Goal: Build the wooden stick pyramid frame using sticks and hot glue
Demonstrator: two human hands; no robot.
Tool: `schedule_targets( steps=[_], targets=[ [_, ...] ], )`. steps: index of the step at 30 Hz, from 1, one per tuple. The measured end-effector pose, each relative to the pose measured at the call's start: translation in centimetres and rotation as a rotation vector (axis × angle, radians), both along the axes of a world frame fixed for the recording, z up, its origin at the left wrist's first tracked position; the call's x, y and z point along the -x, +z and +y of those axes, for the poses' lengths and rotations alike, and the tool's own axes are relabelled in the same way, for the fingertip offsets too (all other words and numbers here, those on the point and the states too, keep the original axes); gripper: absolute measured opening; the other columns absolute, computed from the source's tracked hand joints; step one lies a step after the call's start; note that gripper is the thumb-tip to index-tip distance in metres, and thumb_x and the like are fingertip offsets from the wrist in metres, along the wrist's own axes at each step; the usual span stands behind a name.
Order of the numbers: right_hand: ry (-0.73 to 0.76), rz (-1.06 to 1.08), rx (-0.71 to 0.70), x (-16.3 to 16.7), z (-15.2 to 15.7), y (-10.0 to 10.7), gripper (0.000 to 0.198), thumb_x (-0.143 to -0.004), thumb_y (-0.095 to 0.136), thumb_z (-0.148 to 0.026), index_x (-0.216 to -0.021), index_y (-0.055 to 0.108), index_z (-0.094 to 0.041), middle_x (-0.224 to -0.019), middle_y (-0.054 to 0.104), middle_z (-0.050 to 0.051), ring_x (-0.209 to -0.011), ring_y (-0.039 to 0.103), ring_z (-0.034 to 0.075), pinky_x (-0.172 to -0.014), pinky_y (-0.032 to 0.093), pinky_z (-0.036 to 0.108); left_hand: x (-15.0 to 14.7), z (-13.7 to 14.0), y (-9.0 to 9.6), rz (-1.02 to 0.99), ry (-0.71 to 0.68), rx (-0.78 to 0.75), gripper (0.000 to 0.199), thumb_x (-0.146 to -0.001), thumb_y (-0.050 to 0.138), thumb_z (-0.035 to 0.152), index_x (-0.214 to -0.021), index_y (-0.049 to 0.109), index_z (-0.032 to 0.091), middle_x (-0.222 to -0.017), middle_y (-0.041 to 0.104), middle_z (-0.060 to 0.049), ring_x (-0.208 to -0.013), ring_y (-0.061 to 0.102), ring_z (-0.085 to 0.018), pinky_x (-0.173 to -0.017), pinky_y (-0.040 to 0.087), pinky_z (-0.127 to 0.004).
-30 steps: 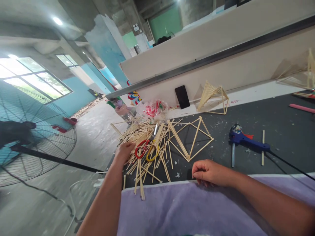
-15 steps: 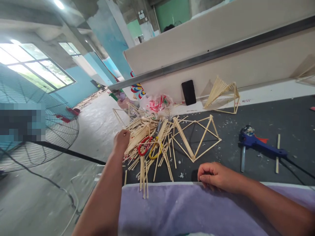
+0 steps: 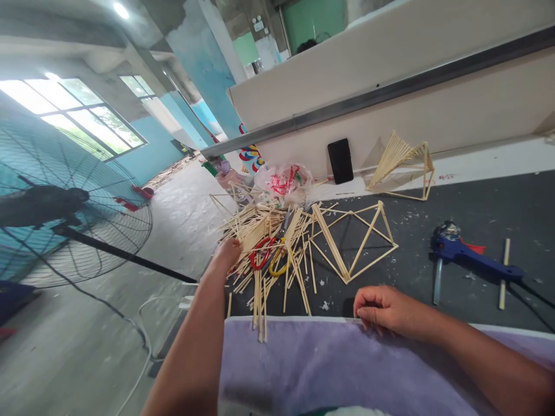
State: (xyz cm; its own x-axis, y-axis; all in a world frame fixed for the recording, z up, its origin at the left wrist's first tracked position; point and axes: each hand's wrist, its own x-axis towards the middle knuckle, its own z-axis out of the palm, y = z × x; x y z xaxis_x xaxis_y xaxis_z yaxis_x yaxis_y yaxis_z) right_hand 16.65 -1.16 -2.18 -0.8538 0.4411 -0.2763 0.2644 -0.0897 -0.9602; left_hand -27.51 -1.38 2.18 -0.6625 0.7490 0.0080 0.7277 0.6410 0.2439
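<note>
My left hand (image 3: 227, 256) is at the left edge of a pile of thin wooden sticks (image 3: 260, 277). Its fingers are curled in among them, and what they grip is hidden. Scissors with one red and one yellow handle (image 3: 281, 263) lie on the pile. Farther right on the dark tabletop stands an open frame of glued sticks (image 3: 364, 245). My right hand (image 3: 381, 306) rests at the table's near edge, just in front of this frame. Loosely curled, its fingers hold nothing that I can see.
A blue glue gun (image 3: 472, 257) lies to the right, with a single stick (image 3: 504, 274) under its handle. Along the back are a fan-shaped stick model (image 3: 399, 164), a black phone (image 3: 340, 160) and a plastic bag (image 3: 284, 182). A caged fan (image 3: 78, 214) stands left; purple cloth (image 3: 295, 364) covers the near side.
The view has turned slightly left, so the scene sits farther right. My left hand has shifted a little toward me and right at the stick pile. My right hand stays at the table edge.
</note>
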Motion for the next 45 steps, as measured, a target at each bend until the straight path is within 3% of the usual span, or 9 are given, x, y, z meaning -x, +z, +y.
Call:
schedule_targets(
  steps=[6,11,18,25,37,41,45],
  targets=[
    [-0.014,-0.008,-0.005,0.0,-0.1,0.1,0.017,-0.081,0.05,-0.031,-0.08,0.055,-0.015,-0.067,0.061,0.001,-0.048,0.049,0.008,-0.044,0.034,0.018,-1.1,-0.3,1.9,-0.057,-0.078,0.078,0.015,-0.062,0.055,0.029,-0.055,0.054,0.016,-0.05,0.048,0.001,-0.054,0.046,-0.013,-0.051,0.031,-0.024],
    [-0.009,-0.013,0.009,0.0,-0.2,0.2,0.017,-0.08,0.05,-0.031,-0.08,0.054,-0.015,-0.065,0.061,0.001,-0.047,0.048,0.008,-0.041,0.031,0.018,-2.3,-0.4,5.1,-0.144,-0.09,0.088,0.008,-0.061,0.052,0.023,-0.058,0.053,0.015,-0.046,0.041,0.004,-0.046,0.039,-0.01,-0.046,0.028,-0.023],
    [-0.001,-0.006,-0.012,0.0,-0.2,0.0,0.016,-0.08,0.05,-0.031,-0.08,0.053,-0.015,-0.067,0.062,0.001,-0.046,0.047,0.008,-0.039,0.03,0.018,-3.4,-1.3,8.1,-0.372,-0.13,0.168,0.015,-0.067,0.048,0.03,-0.068,0.054,0.016,-0.048,0.046,0.002,-0.038,0.036,-0.009,-0.042,0.03,-0.023],
    [0.001,0.005,-0.041,-0.1,-0.1,-0.1,0.016,-0.081,0.049,-0.031,-0.081,0.053,-0.015,-0.067,0.061,0.001,-0.047,0.049,0.007,-0.04,0.031,0.017,-3.5,-2.7,7.8,-0.418,-0.151,0.282,0.016,-0.065,0.049,0.033,-0.063,0.054,0.018,-0.047,0.047,0.001,-0.041,0.042,-0.013,-0.044,0.036,-0.026],
    [-0.015,-0.004,-0.054,-0.1,-0.1,-0.4,0.014,-0.082,0.048,-0.027,-0.083,0.054,-0.015,-0.067,0.06,0.001,-0.048,0.049,0.007,-0.04,0.032,0.016,-4.8,-5.4,5.3,-0.16,-0.34,0.329,0.008,-0.061,0.046,0.023,-0.061,0.051,0.016,-0.06,0.047,0.0,-0.061,0.042,-0.014,-0.053,0.031,-0.024],
    [-0.016,-0.014,-0.045,0.0,-0.3,-0.3,0.014,-0.082,0.048,-0.028,-0.083,0.054,-0.015,-0.067,0.06,0.001,-0.047,0.049,0.007,-0.039,0.032,0.016,-4.7,-5.6,5.9,-0.123,-0.342,0.352,0.012,-0.066,0.044,0.026,-0.065,0.052,0.017,-0.061,0.049,-0.001,-0.059,0.044,-0.015,-0.053,0.033,-0.024],
    [-0.024,-0.016,-0.034,0.0,-0.3,-0.2,0.014,-0.082,0.05,-0.028,-0.082,0.053,-0.015,-0.066,0.059,0.0,-0.047,0.048,0.007,-0.038,0.031,0.016,-4.3,-6.3,8.0,-0.077,-0.32,0.366,0.019,-0.071,0.041,0.03,-0.075,0.055,0.018,-0.062,0.051,-0.001,-0.057,0.047,-0.016,-0.051,0.035,-0.025]
  ],
)
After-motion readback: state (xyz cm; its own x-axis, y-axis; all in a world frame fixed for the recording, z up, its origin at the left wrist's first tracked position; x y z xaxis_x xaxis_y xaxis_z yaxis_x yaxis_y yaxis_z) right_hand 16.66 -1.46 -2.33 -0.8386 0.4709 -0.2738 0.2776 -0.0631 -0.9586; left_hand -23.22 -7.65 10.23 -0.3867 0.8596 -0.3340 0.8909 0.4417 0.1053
